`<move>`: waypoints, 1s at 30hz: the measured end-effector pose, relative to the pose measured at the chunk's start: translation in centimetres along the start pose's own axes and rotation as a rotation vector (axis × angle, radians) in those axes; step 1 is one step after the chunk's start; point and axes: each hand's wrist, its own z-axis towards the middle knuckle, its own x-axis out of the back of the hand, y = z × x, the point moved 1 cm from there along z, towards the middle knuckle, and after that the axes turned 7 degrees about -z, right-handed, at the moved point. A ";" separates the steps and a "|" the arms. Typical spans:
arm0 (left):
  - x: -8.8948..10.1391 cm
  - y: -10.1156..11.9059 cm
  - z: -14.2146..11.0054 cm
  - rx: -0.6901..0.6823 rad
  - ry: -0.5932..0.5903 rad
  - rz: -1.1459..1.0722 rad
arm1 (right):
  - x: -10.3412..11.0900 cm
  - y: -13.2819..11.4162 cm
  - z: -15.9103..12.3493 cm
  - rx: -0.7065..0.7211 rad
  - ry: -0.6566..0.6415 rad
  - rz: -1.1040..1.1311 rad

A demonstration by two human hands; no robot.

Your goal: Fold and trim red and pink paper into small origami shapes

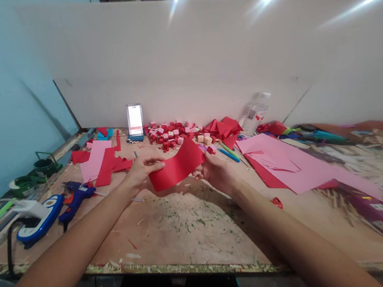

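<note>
This is a craft workshop, by the look of it: a rough-edged, pale brown wooden worktable (136, 235) bears a dark-blue glue gun (78, 197), a blue-and-white oval power strip (48, 220), a heap of small red and pink cubes (167, 135), a large pink paper sheet (296, 165) and thin, pale wooden sticks (380, 156) (rather untidily piled).

Red paper strip (174, 168), wide, plain-faced. Spans from left grip (143, 170) to right grip (213, 169), bowed in a shallow curve; left end droops below left grip, upper corner peaks higher than right grip.
</note>
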 end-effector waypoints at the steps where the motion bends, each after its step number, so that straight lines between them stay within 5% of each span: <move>1: -0.1 0.0 -0.2 0.031 -0.030 0.011 | 0.0 0.1 0.1 0.007 0.027 -0.016; 10: -1.6 1.0 -3.1 0.287 -0.409 0.074 | -0.1 1.1 0.6 -0.021 0.118 -0.126; 20: -2.3 -1.2 -2.6 0.154 -0.220 0.202 | -0.8 1.6 0.8 -0.081 0.049 -0.065; 30: -2.7 -1.1 -3.2 0.147 -0.322 0.165 | -0.7 2.2 0.3 -0.051 0.080 -0.265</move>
